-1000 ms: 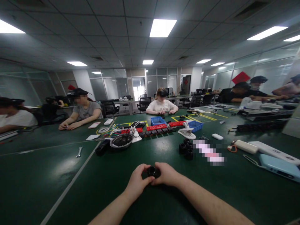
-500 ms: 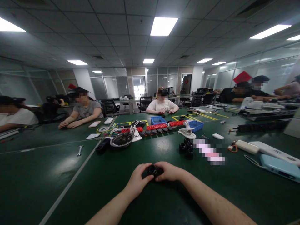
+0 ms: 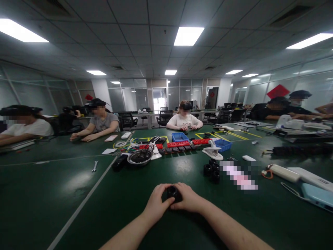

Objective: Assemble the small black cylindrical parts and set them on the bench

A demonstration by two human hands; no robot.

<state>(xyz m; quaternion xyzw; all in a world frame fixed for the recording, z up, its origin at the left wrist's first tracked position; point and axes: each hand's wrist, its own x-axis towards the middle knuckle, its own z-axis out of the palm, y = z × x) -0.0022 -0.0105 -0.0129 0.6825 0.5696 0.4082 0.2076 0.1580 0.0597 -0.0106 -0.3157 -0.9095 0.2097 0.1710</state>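
My left hand (image 3: 157,202) and my right hand (image 3: 187,198) are closed around a small, glossy black round part (image 3: 172,190) with a hole in its top. It is low over the green table, or resting on it; I cannot tell which. The left thumb lies across the front of the part, and the right fingers wrap its far right side. Much of its body is hidden by fingers. Several similar black round parts (image 3: 214,176) stand in a cluster to the right, beyond my right hand.
A metal-rimmed round black thing (image 3: 139,157), a white clip-like stand (image 3: 213,153), red strips (image 3: 178,144) and blue trays (image 3: 223,145) lie ahead. A wrench (image 3: 95,166) is at left; a light-blue case (image 3: 317,195) is at right. Co-workers sit across and along the table.
The whole view has shifted, so the table things appear further right and slightly lower. My hands have drawn closer together around the black part, whose hole now faces more upward.
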